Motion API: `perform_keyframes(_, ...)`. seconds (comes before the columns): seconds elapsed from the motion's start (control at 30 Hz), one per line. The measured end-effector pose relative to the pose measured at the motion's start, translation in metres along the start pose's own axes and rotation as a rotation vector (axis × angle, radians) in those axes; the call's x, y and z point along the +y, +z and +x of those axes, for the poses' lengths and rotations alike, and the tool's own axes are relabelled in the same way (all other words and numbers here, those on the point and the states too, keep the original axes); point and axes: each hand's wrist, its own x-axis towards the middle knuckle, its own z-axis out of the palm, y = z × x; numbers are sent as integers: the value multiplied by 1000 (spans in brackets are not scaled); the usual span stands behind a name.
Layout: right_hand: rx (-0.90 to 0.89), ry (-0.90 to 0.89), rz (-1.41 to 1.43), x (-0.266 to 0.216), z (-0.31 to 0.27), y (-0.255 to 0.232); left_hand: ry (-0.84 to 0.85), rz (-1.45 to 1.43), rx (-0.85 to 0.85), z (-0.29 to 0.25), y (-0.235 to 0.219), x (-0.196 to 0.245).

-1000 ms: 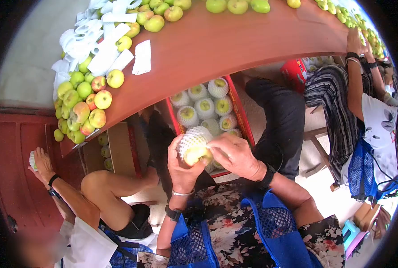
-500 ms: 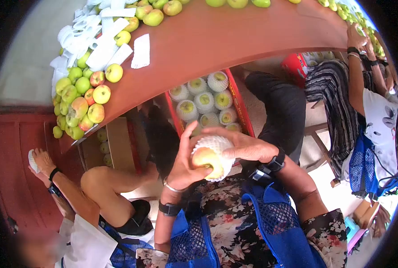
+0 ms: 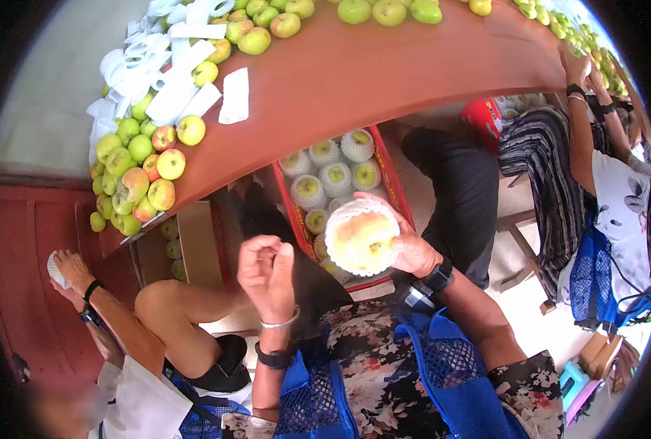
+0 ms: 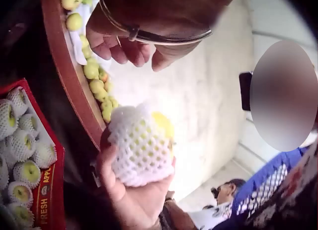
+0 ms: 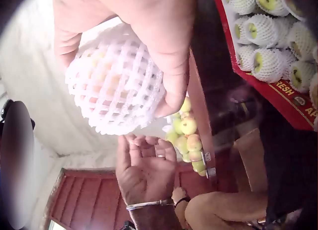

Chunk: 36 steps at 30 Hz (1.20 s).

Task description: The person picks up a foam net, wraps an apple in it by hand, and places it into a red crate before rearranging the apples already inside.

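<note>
My right hand (image 3: 415, 252) grips an apple (image 3: 368, 241) in a white foam net (image 5: 117, 83), with its thumb and fingers around the net's sides. Yellow-pink skin and the stem end show at the net's opening, facing up in the head view. Apart from it, to the left, my left hand (image 3: 267, 274) is raised with loosely bent fingers and holds nothing. A bracelet circles that wrist. Beneath the hands stands a red carton (image 3: 393, 172) of apples in foam nets, partly hidden by the right hand and its apple.
A brown table (image 3: 413, 66) curves ahead, bearing a pile of bare apples (image 3: 137, 183) and loose foam nets (image 3: 168, 99) at the left. A person at the left (image 3: 121, 314) holds a netted fruit; another person at the right (image 3: 618, 190) reaches onto the table. An open cardboard box (image 3: 197, 241) stands below.
The apple was in both hands, with the net being pulled over it; now the net surrounds its sides. My left hand has let go and drawn left, while the right holds the apple.
</note>
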Motion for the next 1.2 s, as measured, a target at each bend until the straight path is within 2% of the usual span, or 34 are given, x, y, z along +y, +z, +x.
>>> perform_keyframes(0.03, 3, -4, -11, 1, 1, 1, -22, -36, -51, -6, 2, -1)
perform_keyframes(0.13, 19, -2, -27, 4, 0, 4, 35, 171, -296, -7, 15, -1)
perform_keyframes(0.17, 19, 3, -27, 4, 0, 5, -96, 72, -280, -9, 20, -4)
perform_keyframes(0.23, 5, 15, -10, 4, -1, 4, -266, -325, -324, -5, 21, -14)
perform_keyframes(0.33, -29, 35, 39, 5, -6, -1, -248, -336, -405, -7, 14, -17)
perform_keyframes(0.43, -59, 18, 40, 2, -5, -1, -282, -127, -375, -9, 14, 0)
perform_keyframes(0.57, -54, 2, -65, 1, -3, 6, -238, 75, -340, -8, 10, 1)
perform_keyframes(0.7, -37, -19, -191, -1, -2, 8, -343, -281, -262, -12, 10, -13)
perform_keyframes(0.8, -30, -29, -140, -1, -1, 9, -466, -606, -214, -14, 15, -16)
perform_keyframes(0.9, -10, -40, -185, -5, -3, 17, -346, -547, -241, -17, 13, -19)
perform_keyframes(1.0, -10, -69, -294, -3, -2, 16, -261, -543, -198, -19, 13, -19)
perform_keyframes(1.1, 18, -108, -319, -5, -1, 26, -241, -548, -176, -18, 13, -18)
perform_keyframes(1.2, 5, -172, -458, -7, -4, 33, -117, -398, -229, -19, 9, -14)
